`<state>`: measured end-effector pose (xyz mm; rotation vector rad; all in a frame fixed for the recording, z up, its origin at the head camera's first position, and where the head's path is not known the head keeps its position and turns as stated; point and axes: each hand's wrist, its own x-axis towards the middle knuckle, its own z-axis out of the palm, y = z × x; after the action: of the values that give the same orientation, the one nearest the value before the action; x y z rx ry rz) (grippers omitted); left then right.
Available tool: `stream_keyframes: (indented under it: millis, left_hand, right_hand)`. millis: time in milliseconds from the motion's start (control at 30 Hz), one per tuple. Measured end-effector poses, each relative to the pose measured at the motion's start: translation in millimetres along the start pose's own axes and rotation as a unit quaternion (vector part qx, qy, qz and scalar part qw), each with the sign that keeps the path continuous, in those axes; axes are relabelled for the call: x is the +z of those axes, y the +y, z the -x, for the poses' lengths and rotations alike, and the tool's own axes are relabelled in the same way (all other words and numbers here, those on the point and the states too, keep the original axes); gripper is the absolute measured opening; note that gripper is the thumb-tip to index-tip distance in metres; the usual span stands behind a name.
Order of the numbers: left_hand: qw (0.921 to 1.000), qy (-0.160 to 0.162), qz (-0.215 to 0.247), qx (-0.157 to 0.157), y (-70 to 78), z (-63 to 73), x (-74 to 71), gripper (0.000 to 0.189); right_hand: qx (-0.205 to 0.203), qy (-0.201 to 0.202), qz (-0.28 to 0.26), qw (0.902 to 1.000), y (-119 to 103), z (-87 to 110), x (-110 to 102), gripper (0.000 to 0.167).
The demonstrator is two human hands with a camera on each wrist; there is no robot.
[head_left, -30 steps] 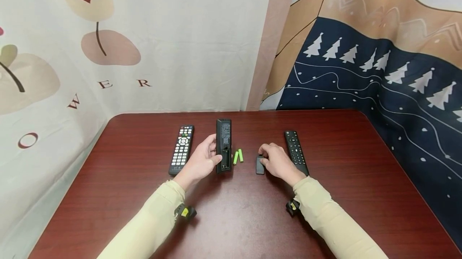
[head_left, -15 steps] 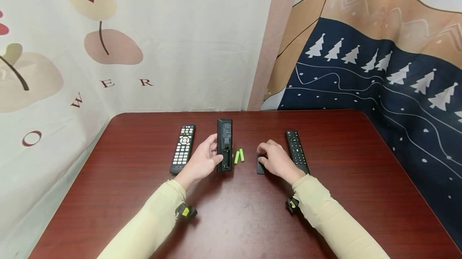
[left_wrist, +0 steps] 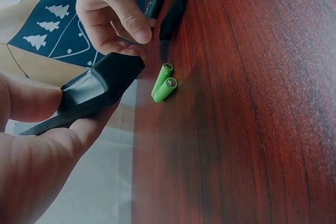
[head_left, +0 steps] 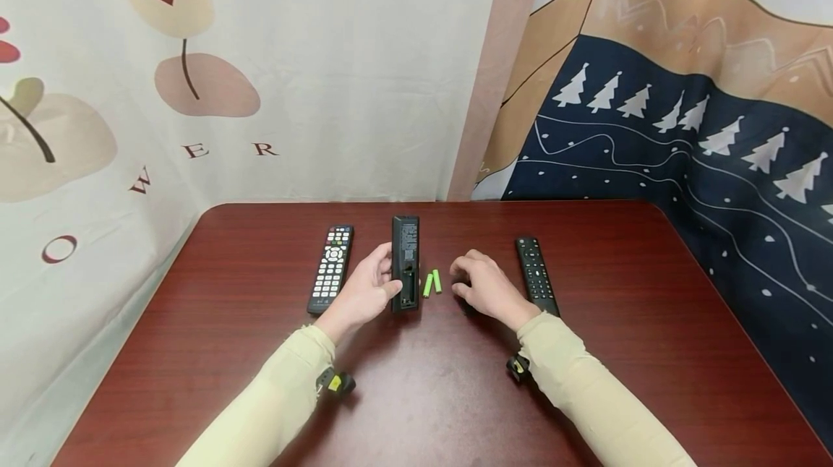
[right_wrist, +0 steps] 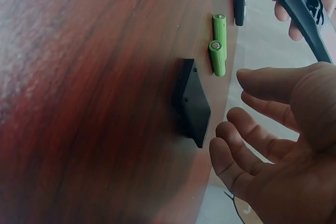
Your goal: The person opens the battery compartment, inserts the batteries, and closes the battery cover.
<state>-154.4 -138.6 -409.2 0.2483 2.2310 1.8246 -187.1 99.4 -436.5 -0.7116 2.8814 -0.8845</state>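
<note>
My left hand (head_left: 363,288) grips a black remote control (head_left: 406,241) above the table, thumb on one side. Its back faces me and its battery compartment is uncovered. Beside it, two green batteries (head_left: 432,283) lie on the table, nearly side by side. My right hand (head_left: 484,285) hovers just right of the batteries with its fingers loosely bent and nothing between them. Under that hand a black battery cover (right_wrist: 193,103) lies on the table, clear in the right wrist view but hidden by the hand in the head view.
A black remote with white buttons (head_left: 330,270) lies to the left of my left hand. Another black remote (head_left: 536,275) lies to the right, by my right wrist. The reddish-brown table (head_left: 423,395) ends at a patterned curtain (head_left: 364,91) behind.
My right hand has let go of the battery cover, leaving it on the table, and moved left toward the batteries. My left hand and the remote control stay almost still.
</note>
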Motion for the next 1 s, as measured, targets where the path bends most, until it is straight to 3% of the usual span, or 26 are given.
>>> stream_keyframes:
  millis: [467,833,1000]
  left_hand:
    - [0.9999,0.005,0.002,-0.01,-2.5,-1.4,-0.6,0.063]
    - [1.0,-0.003,-0.005,-0.006,-5.2,-1.7,-0.9,0.063]
    - [1.0,-0.004,0.001,-0.009,-5.7,-2.3,-0.8,0.064]
  right_hand:
    - [-0.035,-0.009,0.007,0.9993,-6,-11.8,8,0.015]
    - [0.013,-0.057,0.028,0.9979,-9,-21.1,14,0.04]
    - [0.008,-0.067,0.043,0.9968,-9,-23.9,14,0.046]
